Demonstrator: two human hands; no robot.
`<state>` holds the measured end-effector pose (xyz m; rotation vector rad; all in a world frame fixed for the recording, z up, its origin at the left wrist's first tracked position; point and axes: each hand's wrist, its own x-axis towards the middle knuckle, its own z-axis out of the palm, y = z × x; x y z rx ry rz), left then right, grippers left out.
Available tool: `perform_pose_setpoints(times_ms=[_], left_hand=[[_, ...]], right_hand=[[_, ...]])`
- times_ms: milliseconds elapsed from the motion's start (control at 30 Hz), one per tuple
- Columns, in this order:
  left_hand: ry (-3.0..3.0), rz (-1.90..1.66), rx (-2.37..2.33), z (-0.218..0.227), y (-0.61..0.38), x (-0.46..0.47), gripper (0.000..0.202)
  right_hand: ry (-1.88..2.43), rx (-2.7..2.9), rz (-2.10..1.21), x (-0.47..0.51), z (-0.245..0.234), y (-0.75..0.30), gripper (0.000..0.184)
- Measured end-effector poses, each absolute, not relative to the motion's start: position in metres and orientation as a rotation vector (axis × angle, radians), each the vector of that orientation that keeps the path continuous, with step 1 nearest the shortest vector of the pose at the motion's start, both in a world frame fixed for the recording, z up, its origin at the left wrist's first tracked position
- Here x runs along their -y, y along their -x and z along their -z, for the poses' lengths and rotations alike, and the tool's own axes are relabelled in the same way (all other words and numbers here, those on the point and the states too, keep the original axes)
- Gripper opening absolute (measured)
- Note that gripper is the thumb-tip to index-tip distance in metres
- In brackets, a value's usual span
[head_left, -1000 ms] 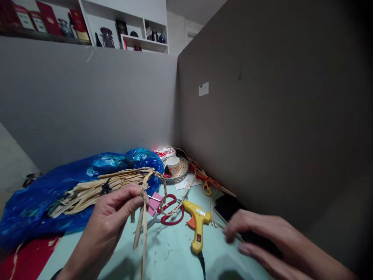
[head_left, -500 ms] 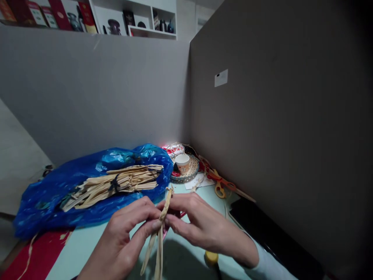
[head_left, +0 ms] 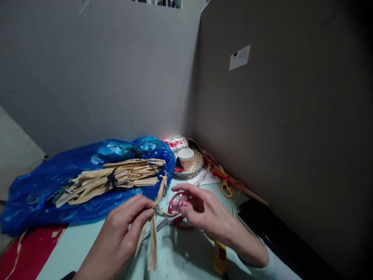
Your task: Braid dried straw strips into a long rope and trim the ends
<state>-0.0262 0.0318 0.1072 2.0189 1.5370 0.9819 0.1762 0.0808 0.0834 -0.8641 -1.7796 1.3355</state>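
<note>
My left hand (head_left: pixel 125 225) pinches a braid of pale dried husk strips (head_left: pixel 159 194) between thumb and fingers. Its knotted end stands up above the grip, and loose flat strips hang below. A thin twisted length curves from the grip toward a small pink piece (head_left: pixel 178 206), perhaps a clip. My right hand (head_left: pixel 206 212) is off the braid with its fingers apart, close over the pink piece; whether the thumb touches it I cannot tell. Under the hands lie scissors with red handles (head_left: pixel 182 223), blades partly hidden behind the hanging strips.
A tied bundle of husk strips (head_left: pixel 113 180) rests on a blue plastic bag (head_left: pixel 87 155) at left. Behind the hands, a paper cup (head_left: pixel 185 159) stands on a round woven mat (head_left: pixel 198 165). Orange-handled scissors (head_left: pixel 226 188), a yellow tool (head_left: pixel 220 256) and a black object (head_left: pixel 279 233) lie at right.
My right hand has let go of the braid and moved right, its fingers opening. My left hand keeps hold. The red-handled scissors and pink piece now show more; the view has tilted down.
</note>
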Motion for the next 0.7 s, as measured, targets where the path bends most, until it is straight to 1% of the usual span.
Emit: perform_pose_setpoints(times_ms=[100, 200, 433, 567, 700], left_hand=[[-2.04, -0.893, -1.508, -0.104, 0.026, -0.033, 0.022], [-2.06, -0.828, -1.512, -0.1, 0.026, -0.034, 0.025], [-2.058, -0.728, -1.523, -0.092, 0.024, -0.038, 0.028], [-2.045, -0.68, -1.516, -0.087, 0.026, -0.039, 0.028], [-2.039, -0.64, -1.517, -0.082, 0.029, -0.041, 0.028]], right_hand=[[0.897, 1.563, -1.504, -0.084, -0.09, -0.178, 0.031], [0.907, 1.412, -1.611, -0.084, -0.091, -0.178, 0.034], [0.675, 1.155, -1.837, -0.086, -0.081, -0.178, 0.032], [0.673, 1.19, -1.871, -0.086, -0.082, -0.179, 0.032], [0.746, 1.3, -1.769, -0.087, -0.082, -0.181, 0.03]])
